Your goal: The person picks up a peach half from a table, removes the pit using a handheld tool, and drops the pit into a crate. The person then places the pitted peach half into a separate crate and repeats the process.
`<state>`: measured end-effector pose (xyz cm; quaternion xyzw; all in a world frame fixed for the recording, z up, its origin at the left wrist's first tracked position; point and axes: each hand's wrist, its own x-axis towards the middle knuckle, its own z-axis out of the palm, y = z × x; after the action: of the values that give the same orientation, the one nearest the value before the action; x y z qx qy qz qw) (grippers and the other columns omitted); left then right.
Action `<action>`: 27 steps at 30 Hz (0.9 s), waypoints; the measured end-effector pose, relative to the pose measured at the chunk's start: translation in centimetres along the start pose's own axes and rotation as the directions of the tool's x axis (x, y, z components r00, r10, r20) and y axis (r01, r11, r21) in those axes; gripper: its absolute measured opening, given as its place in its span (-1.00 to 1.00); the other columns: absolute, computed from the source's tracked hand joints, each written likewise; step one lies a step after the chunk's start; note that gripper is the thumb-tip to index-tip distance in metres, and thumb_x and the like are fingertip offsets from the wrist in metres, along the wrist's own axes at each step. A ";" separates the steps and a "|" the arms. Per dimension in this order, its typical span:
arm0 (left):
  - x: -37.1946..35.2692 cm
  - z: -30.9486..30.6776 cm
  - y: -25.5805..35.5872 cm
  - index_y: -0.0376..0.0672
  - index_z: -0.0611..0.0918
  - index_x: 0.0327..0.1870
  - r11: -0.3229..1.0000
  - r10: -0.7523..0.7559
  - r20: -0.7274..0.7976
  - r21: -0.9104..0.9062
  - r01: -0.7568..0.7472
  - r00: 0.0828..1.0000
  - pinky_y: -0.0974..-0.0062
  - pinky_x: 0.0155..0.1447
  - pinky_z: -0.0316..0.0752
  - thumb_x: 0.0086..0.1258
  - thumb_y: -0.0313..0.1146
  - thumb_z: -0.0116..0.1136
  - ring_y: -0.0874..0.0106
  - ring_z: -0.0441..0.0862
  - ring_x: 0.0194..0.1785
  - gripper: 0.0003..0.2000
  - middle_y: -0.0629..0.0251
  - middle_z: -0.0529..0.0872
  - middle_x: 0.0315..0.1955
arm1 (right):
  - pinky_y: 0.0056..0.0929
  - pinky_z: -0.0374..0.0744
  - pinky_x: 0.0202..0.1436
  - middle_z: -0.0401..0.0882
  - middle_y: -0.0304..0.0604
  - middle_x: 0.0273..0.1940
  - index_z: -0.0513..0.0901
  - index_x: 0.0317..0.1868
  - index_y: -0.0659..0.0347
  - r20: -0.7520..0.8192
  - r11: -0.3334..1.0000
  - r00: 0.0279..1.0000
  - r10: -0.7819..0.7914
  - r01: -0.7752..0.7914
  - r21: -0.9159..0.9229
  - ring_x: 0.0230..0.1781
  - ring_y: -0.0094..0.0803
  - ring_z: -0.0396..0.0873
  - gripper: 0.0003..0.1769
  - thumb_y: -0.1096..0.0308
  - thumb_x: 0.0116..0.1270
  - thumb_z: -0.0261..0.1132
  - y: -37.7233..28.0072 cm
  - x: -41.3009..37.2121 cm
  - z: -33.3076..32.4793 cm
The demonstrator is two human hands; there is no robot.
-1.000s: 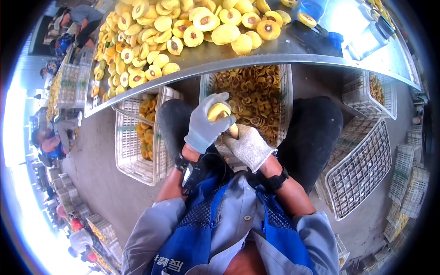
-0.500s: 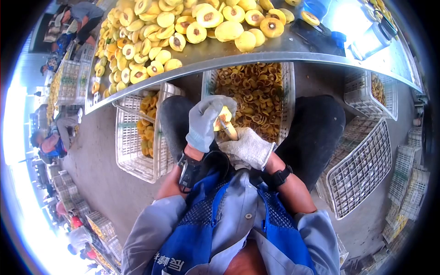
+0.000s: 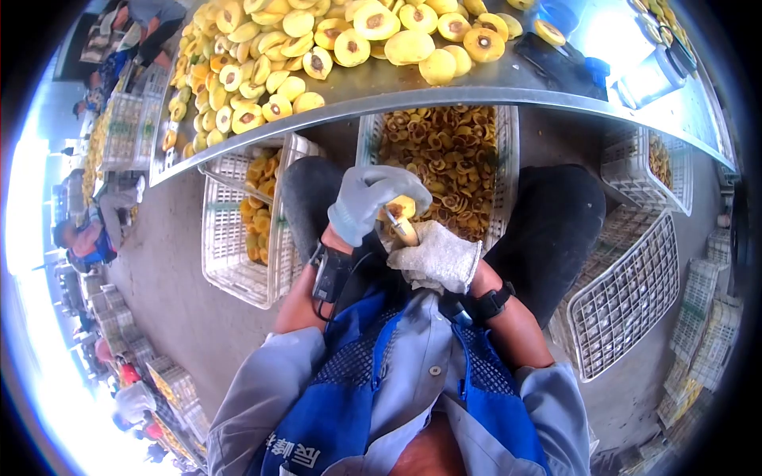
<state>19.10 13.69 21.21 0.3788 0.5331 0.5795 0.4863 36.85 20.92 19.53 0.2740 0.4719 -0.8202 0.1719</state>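
My left hand (image 3: 367, 202), in a grey glove, is closed around a yellow peach half (image 3: 399, 209) held over my lap. My right hand (image 3: 436, 258), in a white knit glove, grips a small pitting tool (image 3: 403, 230) whose tip touches the fruit. Both hands hover just above a white crate (image 3: 506, 151) filled with cut peach pieces between my knees. Above them a metal table (image 3: 444, 87) carries several halved peaches (image 3: 349, 47).
A second crate (image 3: 226, 254) with some peach pieces stands on the floor at my left. Empty white crates (image 3: 627, 297) lie at my right. A dark phone-like object (image 3: 556, 55) and a plastic container (image 3: 643, 75) rest on the table. Other people work far left.
My left hand has turned the peach half so its fingers now wrap over the top. The right hand's tool has worked further into the fruit. Both hands shifted slightly right.
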 end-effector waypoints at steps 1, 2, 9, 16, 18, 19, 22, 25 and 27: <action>0.3 -0.2 0.4 -0.41 0.83 -0.29 0.997 -0.066 0.054 0.049 0.064 0.996 0.42 -0.01 0.66 0.49 -0.35 0.16 0.35 0.80 -0.19 -0.70 0.09 0.86 -0.32 | -0.55 0.42 -0.62 0.58 -0.32 -0.53 0.68 -0.18 0.19 0.000 1.000 1.000 0.009 -0.009 -0.025 -0.66 -0.57 0.49 -0.86 0.35 0.35 0.46 0.0 0.0 0.0; 0.5 -0.4 0.8 -0.41 0.83 -0.29 0.987 -0.136 0.103 0.102 0.125 0.985 0.42 -0.01 0.67 0.48 -0.35 0.17 0.35 0.81 -0.19 -0.71 0.09 0.86 -0.32 | -0.55 0.40 -0.64 0.56 -0.33 -0.53 0.68 -0.16 0.18 0.003 0.999 1.000 0.020 -0.020 -0.050 -0.67 -0.58 0.48 -0.85 0.36 0.36 0.46 0.1 0.1 0.1; 0.0 1.0 -1.4 -0.30 0.77 -0.22 0.841 -0.059 0.045 -0.535 0.074 0.997 0.38 0.02 0.68 0.58 -0.14 0.18 0.26 0.78 -0.19 -0.65 0.04 0.81 -0.27 | -0.60 0.29 -0.68 0.49 -0.40 -0.55 0.65 -0.04 0.18 0.151 0.984 0.988 -0.015 -0.012 0.177 -0.70 -0.63 0.40 -0.76 0.38 0.37 0.51 0.2 0.0 -0.1; -2.6 -3.3 2.2 -0.29 0.79 -0.12 0.836 0.431 -0.451 0.526 -0.157 0.782 0.35 0.03 0.67 0.53 -0.20 0.26 0.29 0.78 -0.09 -0.72 0.14 0.84 -0.22 | -0.60 0.37 -0.60 0.61 -0.32 -0.51 0.77 -0.19 0.28 0.087 0.971 0.983 -0.162 0.143 0.194 -0.66 -0.62 0.44 -0.76 0.28 0.33 0.56 -0.7 -1.2 0.1; -4.5 -9.3 3.9 -0.28 0.79 -0.08 0.498 0.516 -0.418 0.857 0.135 0.748 0.38 0.10 0.66 0.49 -0.30 0.33 0.30 0.79 -0.06 -0.79 0.12 0.83 -0.15 | -0.61 0.40 -0.57 0.59 -0.35 -0.52 0.76 -0.16 0.23 0.048 0.983 0.988 -0.148 0.141 0.119 -0.64 -0.64 0.47 -0.76 0.26 0.34 0.56 -1.2 -1.1 0.2; -5.1 -11.8 4.8 -0.25 0.80 -0.06 0.315 0.544 -0.405 0.910 0.269 0.735 0.39 0.11 0.66 0.45 -0.33 0.37 0.30 0.80 -0.06 -0.80 0.13 0.83 -0.12 | -0.61 0.40 -0.57 0.59 -0.36 -0.52 0.75 -0.15 0.22 0.029 0.983 0.989 -0.148 0.144 0.117 -0.63 -0.64 0.47 -0.76 0.25 0.34 0.56 -1.3 -1.0 0.3; -3.6 -11.7 7.1 -0.18 0.85 -0.02 0.407 0.400 -0.560 0.818 0.407 0.726 0.35 0.18 0.63 0.40 -0.28 0.42 0.24 0.80 0.01 -0.76 0.14 0.86 -0.07 | -0.60 0.43 -0.56 0.58 -0.38 -0.52 0.74 -0.14 0.18 0.005 0.984 0.987 -0.160 0.159 0.085 -0.63 -0.65 0.48 -0.77 0.24 0.37 0.55 -1.1 -0.5 0.4; 0.3 -11.5 6.2 -0.17 0.83 0.05 0.435 0.360 -0.486 0.843 0.318 0.797 0.28 0.31 0.58 0.39 -0.21 0.43 0.16 0.76 0.16 -0.69 0.10 0.84 0.02 | -0.57 0.46 -0.54 0.59 -0.37 -0.51 0.75 -0.13 0.19 -0.032 0.980 0.980 -0.199 0.199 0.007 -0.61 -0.62 0.50 -0.78 0.24 0.37 0.53 -1.4 -0.4 0.5; 4.2 -11.5 4.8 -0.17 0.77 0.16 0.375 0.381 -0.392 0.893 0.248 0.837 0.24 0.38 0.55 0.39 -0.15 0.41 0.13 0.72 0.25 -0.60 0.08 0.80 0.13 | -0.57 0.46 -0.53 0.59 -0.36 -0.50 0.75 -0.13 0.20 -0.040 0.978 0.979 -0.202 0.204 0.052 -0.60 -0.61 0.50 -0.78 0.26 0.37 0.53 -1.2 -0.5 0.5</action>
<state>6.33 15.12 23.95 0.4257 0.8598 0.2819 -0.0070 36.43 21.13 20.87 0.2431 0.4771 -0.8415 0.0715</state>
